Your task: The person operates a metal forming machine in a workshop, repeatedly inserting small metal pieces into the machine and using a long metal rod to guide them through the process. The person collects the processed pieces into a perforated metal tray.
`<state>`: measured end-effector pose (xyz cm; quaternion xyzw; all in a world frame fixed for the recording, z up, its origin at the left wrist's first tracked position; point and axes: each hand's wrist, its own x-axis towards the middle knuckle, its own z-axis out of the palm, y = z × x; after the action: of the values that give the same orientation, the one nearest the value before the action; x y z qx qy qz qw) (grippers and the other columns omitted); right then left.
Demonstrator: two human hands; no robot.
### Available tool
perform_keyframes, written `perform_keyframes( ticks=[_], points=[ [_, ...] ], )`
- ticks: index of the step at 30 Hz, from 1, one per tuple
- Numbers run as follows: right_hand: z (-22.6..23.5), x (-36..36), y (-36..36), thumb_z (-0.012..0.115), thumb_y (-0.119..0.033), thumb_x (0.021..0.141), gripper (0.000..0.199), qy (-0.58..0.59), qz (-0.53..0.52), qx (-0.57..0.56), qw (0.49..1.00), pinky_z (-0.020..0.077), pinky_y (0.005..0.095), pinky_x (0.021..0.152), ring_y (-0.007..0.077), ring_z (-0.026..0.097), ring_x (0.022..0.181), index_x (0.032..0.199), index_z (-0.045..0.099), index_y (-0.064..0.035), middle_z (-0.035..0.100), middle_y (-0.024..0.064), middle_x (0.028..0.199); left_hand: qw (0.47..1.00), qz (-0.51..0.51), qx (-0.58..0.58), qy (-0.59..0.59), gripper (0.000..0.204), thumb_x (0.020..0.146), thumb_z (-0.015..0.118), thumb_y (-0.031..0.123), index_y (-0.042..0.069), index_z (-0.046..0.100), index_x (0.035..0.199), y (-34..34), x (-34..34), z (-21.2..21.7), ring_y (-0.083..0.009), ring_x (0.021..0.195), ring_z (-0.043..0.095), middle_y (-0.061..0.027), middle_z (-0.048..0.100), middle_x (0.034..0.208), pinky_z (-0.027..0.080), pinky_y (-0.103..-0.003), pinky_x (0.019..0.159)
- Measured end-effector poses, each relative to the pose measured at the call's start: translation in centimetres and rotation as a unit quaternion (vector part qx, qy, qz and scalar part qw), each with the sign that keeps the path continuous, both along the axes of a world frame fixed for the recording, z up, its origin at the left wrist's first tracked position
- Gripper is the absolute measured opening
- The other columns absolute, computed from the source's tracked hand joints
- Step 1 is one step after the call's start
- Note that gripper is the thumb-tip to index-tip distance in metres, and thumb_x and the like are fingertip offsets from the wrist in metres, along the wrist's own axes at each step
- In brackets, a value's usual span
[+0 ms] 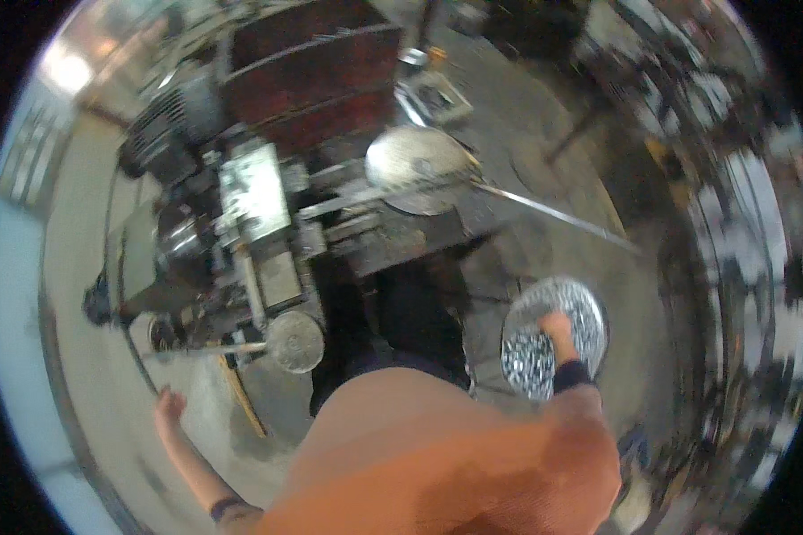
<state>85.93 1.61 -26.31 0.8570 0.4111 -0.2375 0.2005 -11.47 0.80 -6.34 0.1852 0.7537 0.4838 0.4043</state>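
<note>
Low on the left, my left hand (170,407) is closed at the lower end of a thin dark rod (139,358) beside the machine; blur hides the exact grip. My right hand (558,328) reaches into a round metal basin (600,328) on my right. Small shiny metal pieces (528,361) lie heaped in the basin, around and below that hand. Its fingertips are blurred, so whether they hold a piece cannot be seen. Between my hands stands the greasy metal machine (277,276), with a round disc (295,342) at its near end.
An electric motor (174,120) and a dark red metal box (312,85) stand at the back. Over the machine's bench lies a pale round lid-like plate (415,165), with a long thin bar (558,214) jutting right. Cluttered racks (740,241) line the right side. My knees are against the bench.
</note>
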Motion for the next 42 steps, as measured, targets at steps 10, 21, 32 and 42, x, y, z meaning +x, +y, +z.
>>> perform_keyframes(
  ticks=[10,21,32,42],
  points=[
    [13.8,-7.8,7.9,0.058,-0.025,0.08,0.029,0.445,-0.146,0.394,0.791,0.0501,0.0339,0.075,0.0207,0.063,0.074,0.083,0.068,0.0019,0.066,0.0117,0.08,0.996,-0.025,0.076,-0.039,0.044,0.078,0.064,0.021,-0.004,0.05,0.111,-0.6,3.4,2.1,-0.0208,0.064,0.062,-0.0112,0.06,0.078,0.054,-0.032,0.063],
    [32.8,-43.2,27.2,0.054,-0.007,0.055,0.029,0.471,0.52,0.414,0.58,0.0452,0.0315,0.081,0.0285,0.06,0.093,0.079,0.07,-0.0039,0.063,0.0185,0.099,0.955,-0.036,-0.065,0.286,0.038,0.076,0.065,0.024,-0.004,0.055,0.1,0.2,7.1,5.9,-0.0283,0.072,0.063,-0.0179,0.06,0.074,0.049,-0.038,0.065],
    [33.3,-60.4,32.7,0.059,-0.017,0.055,0.017,0.222,0.654,0.302,0.657,0.0503,0.039,0.067,0.0373,0.061,0.071,0.06,0.064,-0.0009,0.061,0.0225,0.069,0.892,-0.051,-0.22,0.392,0.039,0.073,0.066,0.026,-0.004,0.054,0.095,-6.8,12.3,7.0,-0.0414,0.087,0.057,-0.0262,0.059,0.088,0.045,-0.046,0.075],
    [32.8,-61.7,33.4,0.059,-0.014,0.054,0.018,0.297,0.591,0.3,0.687,0.0494,0.0383,0.061,0.0363,0.061,0.064,0.061,0.061,0.0018,0.058,0.0227,0.064,0.852,-0.004,-0.221,0.475,0.032,0.074,0.065,0.021,-0.003,0.054,0.092,-6.5,12.7,6.0,-0.0424,0.081,0.057,-0.025,0.06,0.08,0.046,-0.048,0.071]
  ],
)
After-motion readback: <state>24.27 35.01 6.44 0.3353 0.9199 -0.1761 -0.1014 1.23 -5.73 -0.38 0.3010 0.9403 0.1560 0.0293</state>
